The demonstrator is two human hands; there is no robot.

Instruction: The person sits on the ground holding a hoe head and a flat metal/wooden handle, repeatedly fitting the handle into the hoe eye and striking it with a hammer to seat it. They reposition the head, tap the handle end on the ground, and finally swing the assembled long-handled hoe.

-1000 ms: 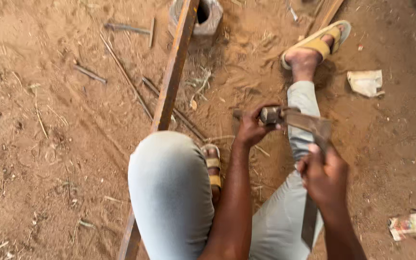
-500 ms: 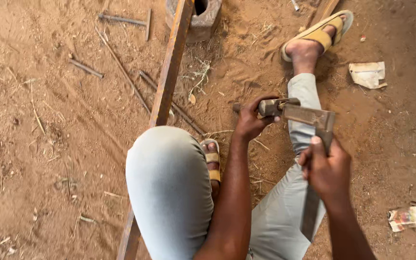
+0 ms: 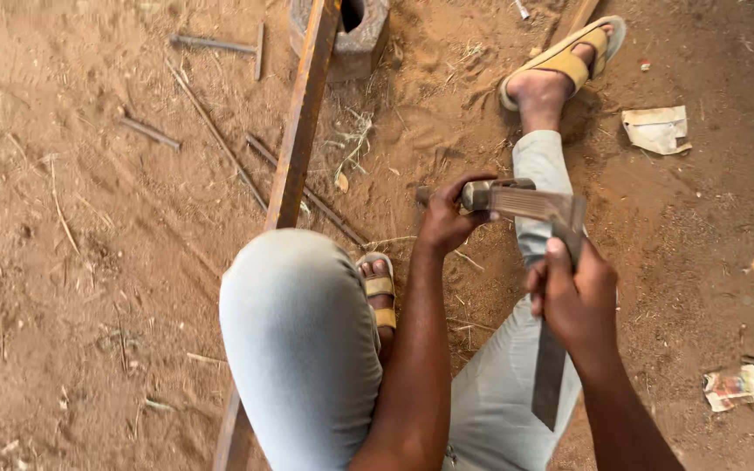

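I sit on sandy ground with grey trousers and yellow sandals. My left hand grips a short hammer-like metal tool by its handle, its head resting against the top of a metal try square. My right hand is closed around the square's long flat blade, which hangs down over my right thigh. A long rusty steel bar runs under my left knee toward the top of the view.
A round concrete block sits at the far end of the bar. Thin rusty rods and a T-shaped metal piece lie on the dirt at left. Paper scraps lie at right.
Both hands and the square have stayed together with only slight shifts; the view has drifted a little.
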